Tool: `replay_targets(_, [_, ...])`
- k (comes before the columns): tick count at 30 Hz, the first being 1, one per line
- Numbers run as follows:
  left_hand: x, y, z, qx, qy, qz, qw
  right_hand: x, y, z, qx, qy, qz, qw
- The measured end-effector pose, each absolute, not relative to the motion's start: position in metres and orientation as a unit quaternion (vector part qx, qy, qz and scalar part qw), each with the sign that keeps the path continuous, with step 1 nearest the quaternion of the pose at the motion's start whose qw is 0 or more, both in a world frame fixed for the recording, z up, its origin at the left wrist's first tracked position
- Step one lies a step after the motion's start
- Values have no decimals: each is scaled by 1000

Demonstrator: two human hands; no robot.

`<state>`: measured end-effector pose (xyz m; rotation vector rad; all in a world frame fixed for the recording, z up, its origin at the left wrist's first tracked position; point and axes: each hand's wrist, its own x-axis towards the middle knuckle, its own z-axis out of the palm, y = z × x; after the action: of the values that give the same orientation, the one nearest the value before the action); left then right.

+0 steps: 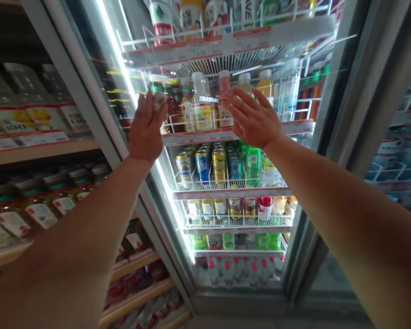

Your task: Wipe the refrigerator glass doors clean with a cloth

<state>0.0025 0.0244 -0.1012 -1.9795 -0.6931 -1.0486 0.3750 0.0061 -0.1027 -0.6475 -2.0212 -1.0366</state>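
My left hand [146, 130] is raised at the left side of a lit drinks fridge, fingers pointing up. Between its thumb and fingers sits a small crumpled whitish cloth [160, 100]; whether it is fabric or tissue I cannot tell. My right hand [253, 116] is stretched out, fingers apart and holding nothing, in front of the second shelf. Behind it stand a pink-capped bottle [223, 80] and an orange drink bottle [266, 86], partly covered. Reflections show on glass near my left hand. Whether either palm touches the glass is unclear.
Below the hands, a fridge shelf [226, 193] carries cans and a green bottle [253, 165]. Lower shelves hold more drinks. Wooden shelving [37, 153] with several bottles stands at the left. A metal door frame [342, 105] runs along the right, beside another fridge section.
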Motion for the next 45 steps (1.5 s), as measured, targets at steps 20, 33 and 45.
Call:
replay_targets(20, [42,1,-138,-826,-157,-273,468,375,8,-102,-269,-798,-399,363])
replay_targets(33, [69,9,-112,-841,-141,-235,467,373,0,-102,-265,-800,-375,386])
replay_targets(45, [158,15,-96,-845,-181,-324,386,376,-10,-102,-283,-782,-366,416])
